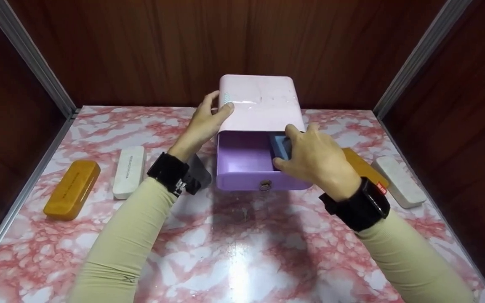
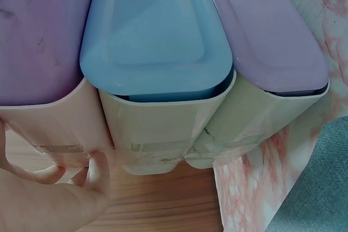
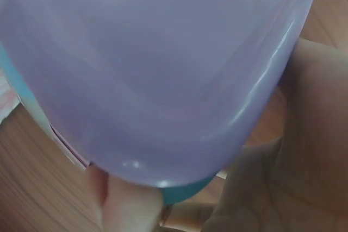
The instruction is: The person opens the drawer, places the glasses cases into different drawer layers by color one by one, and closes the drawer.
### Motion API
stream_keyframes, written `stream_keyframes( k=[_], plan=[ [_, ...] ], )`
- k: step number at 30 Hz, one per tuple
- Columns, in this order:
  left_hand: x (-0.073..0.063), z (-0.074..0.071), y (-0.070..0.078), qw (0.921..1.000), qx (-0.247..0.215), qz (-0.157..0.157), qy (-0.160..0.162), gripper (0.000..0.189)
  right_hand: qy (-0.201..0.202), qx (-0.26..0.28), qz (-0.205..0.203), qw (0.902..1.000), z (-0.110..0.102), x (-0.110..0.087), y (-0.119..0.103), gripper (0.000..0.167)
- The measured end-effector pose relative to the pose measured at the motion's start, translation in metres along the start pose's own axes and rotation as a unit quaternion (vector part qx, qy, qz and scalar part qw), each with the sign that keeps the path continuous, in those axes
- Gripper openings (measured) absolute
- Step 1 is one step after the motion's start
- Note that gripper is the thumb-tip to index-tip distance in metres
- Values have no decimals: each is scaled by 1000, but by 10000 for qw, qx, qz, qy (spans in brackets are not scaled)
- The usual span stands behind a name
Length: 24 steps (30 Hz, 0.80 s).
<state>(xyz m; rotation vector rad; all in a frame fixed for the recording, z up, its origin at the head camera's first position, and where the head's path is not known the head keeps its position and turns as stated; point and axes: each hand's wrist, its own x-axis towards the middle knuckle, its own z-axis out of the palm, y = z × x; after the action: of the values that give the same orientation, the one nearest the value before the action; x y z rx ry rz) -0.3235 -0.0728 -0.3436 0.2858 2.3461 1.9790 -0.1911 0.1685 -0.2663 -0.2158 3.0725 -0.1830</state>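
A small drawer cabinet with a pale pink shell stands at the middle back. Its purple top drawer is pulled out, a ring handle on its front. My left hand grips the shell's left side, thumb on the top. In the left wrist view a blue drawer and another purple drawer sit below in closed position. My right hand reaches over the open drawer's right side and holds a blue case, mostly hidden by the hand. In the right wrist view the drawer wall covers most of it.
On the left lie a mustard case and a white case. Another mustard case and a white case lie on the right. Wooden panels enclose the marbled table.
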Motion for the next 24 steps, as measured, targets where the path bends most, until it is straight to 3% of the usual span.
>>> stream_keyframes(
  k=[13,24],
  plan=[
    [-1,0,2,10000,78,-16,-18,77,-169,-466,-185,9986,-1,3,-3,67],
    [-1,0,1,9999,139,-25,55,77,-480,-575,-37,9972,0,5,-3,76]
  ],
)
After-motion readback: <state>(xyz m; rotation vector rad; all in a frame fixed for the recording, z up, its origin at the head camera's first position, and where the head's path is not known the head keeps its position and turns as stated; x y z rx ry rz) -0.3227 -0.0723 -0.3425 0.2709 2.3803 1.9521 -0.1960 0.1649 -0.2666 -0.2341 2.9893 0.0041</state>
